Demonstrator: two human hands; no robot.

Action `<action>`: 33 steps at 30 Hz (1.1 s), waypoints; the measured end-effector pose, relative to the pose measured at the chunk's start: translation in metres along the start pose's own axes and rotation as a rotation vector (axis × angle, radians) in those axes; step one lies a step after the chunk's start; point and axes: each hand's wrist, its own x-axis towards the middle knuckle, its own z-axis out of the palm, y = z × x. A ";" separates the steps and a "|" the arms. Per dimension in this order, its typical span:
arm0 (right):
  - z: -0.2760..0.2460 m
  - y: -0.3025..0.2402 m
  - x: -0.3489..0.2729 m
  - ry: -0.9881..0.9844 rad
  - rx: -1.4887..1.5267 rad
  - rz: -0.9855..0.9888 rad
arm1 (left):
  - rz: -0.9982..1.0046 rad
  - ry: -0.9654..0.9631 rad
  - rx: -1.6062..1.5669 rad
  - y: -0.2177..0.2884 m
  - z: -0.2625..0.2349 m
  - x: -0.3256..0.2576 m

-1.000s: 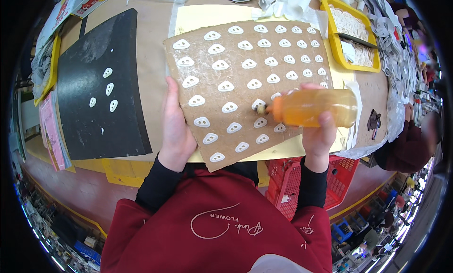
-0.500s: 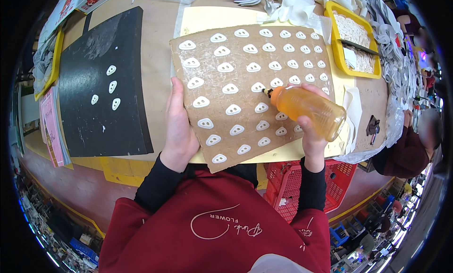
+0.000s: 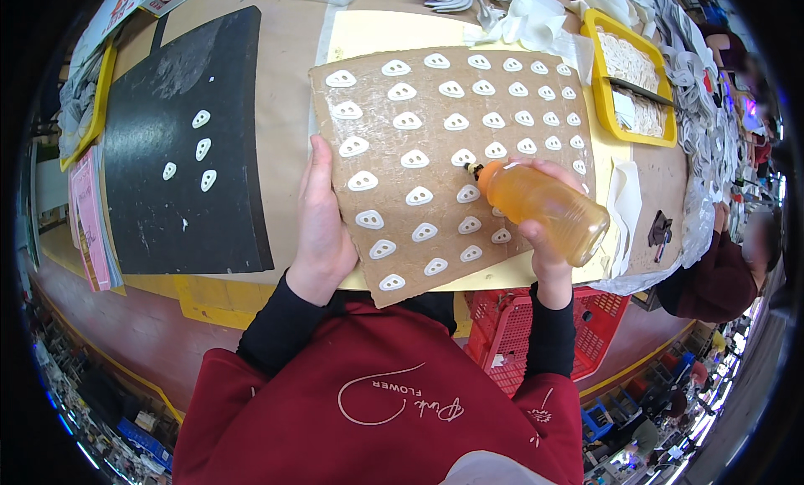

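A brown cardboard sheet (image 3: 381,271) lies tilted before me, bearing rows of small white rounded-triangle pieces, each with two holes. My left hand (image 3: 322,234) grips its left edge, thumb on the near side and the other fingers hidden beneath. In my right hand (image 3: 548,246) is a clear squeeze bottle (image 3: 548,208) of amber liquid, held slanting with its orange cap and dark nozzle pointing left. The nozzle tip hovers at or just above a white piece (image 3: 463,157) near the sheet's middle; contact cannot be made out. The bottle and hand cover several pieces at the right.
A black board (image 3: 167,225) with several white pieces lies at left, beside pink papers (image 3: 90,225). At the far right stands a yellow tray (image 3: 641,137) of white pieces. Grey-white strips pile up behind. A red crate (image 3: 599,330) sits below the table edge; another person (image 3: 720,276) is at right.
The nozzle has shifted slightly toward me, from beside a white piece to its near edge. The cardboard sits a little further right in the picture; both grips stay the same.
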 end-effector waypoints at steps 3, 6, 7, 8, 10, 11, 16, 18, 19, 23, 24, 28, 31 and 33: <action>0.004 0.003 0.001 -0.009 -0.018 -0.016 | 0.002 0.003 0.000 0.001 -0.003 0.000; 0.003 0.002 0.003 -0.013 -0.099 -0.042 | 0.004 -0.002 -0.009 -0.001 -0.006 0.002; 0.000 -0.001 0.003 -0.018 -0.139 -0.040 | 0.004 -0.009 -0.018 -0.001 -0.007 0.003; -0.002 -0.003 0.004 -0.023 -0.178 -0.038 | 0.005 0.000 -0.005 -0.001 -0.006 0.003; -0.001 -0.005 0.005 -0.015 -0.198 -0.035 | 0.007 0.017 0.023 -0.002 -0.004 0.002; -0.001 -0.006 0.005 -0.010 -0.209 -0.034 | 0.003 0.018 0.026 -0.002 -0.003 0.002; 0.011 -0.011 0.011 -0.013 -0.182 -0.032 | 0.000 0.007 0.027 -0.001 -0.003 0.002; 0.016 -0.013 0.015 -0.011 -0.191 -0.047 | -0.001 0.006 0.029 0.000 -0.003 0.001; 0.017 -0.013 0.019 -0.008 -0.198 -0.055 | -0.004 0.006 0.031 0.000 -0.003 0.002; 0.019 -0.020 0.035 0.029 -0.311 -0.110 | -0.014 -0.016 0.005 0.000 -0.003 0.002; 0.019 -0.024 0.039 0.049 -0.312 -0.068 | -0.018 -0.016 0.003 -0.001 -0.003 0.003; 0.023 -0.046 0.053 -0.002 -0.341 0.119 | -0.009 -0.012 0.015 0.000 -0.003 0.002; 0.023 -0.049 0.058 -0.112 -0.426 0.125 | -0.021 -0.035 -0.006 0.000 -0.005 0.002; 0.023 -0.049 0.061 -0.137 -0.446 0.128 | -0.022 -0.040 -0.005 0.000 -0.005 0.003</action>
